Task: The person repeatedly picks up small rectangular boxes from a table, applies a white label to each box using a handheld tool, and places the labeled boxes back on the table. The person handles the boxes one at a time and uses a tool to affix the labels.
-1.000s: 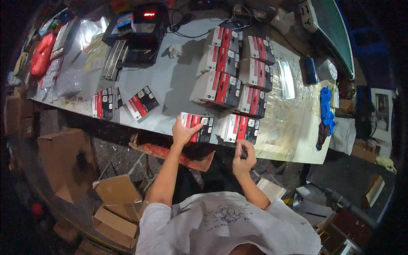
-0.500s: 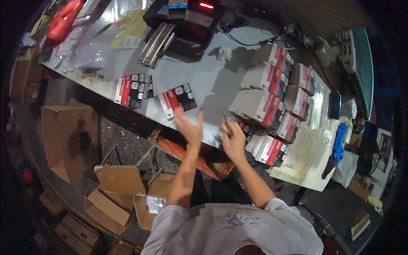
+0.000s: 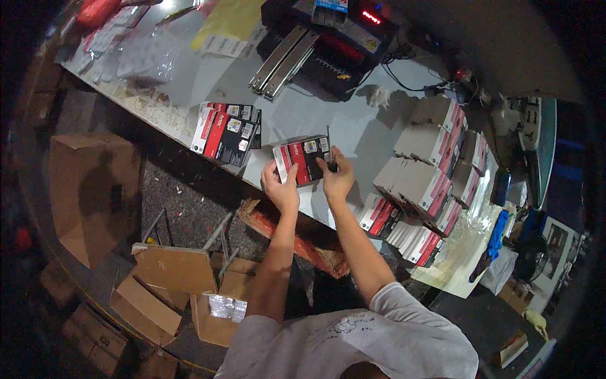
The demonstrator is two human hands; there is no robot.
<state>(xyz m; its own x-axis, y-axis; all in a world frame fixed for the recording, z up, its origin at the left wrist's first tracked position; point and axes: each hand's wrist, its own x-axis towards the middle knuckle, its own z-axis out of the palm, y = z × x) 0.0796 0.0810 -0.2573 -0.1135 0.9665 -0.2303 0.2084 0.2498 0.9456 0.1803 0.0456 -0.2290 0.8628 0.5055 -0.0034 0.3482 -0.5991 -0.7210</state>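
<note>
My left hand [image 3: 282, 191] and my right hand [image 3: 338, 179] close on a small flat carton [image 3: 302, 159], one at each lower side, at the near edge of the table. The carton is white, red and black with small pale labels, and both thumbs press its face. A thin dark stick-like tool [image 3: 328, 138] rises beside the carton's right side, at my right fingers; its kind is unclear. To the left, a few matching cartons [image 3: 224, 136] lie overlapped. On the right, several stacked cartons [image 3: 416, 183] stand in rows, with loose ones [image 3: 379, 215] near my right forearm.
A black machine [image 3: 341, 54] with a red lit display and metal rails [image 3: 284, 62] stands at the back, cables beside it. Plastic bags [image 3: 148, 57] and a yellow sheet [image 3: 230, 25] lie back left. Open cardboard boxes [image 3: 95, 192] and a folding stool [image 3: 173, 268] stand below the table.
Both hands have come together and now hold the carton, which lay on the table by my left hand. The right hand with the thin tool has moved to its right side. The view has shifted.
</note>
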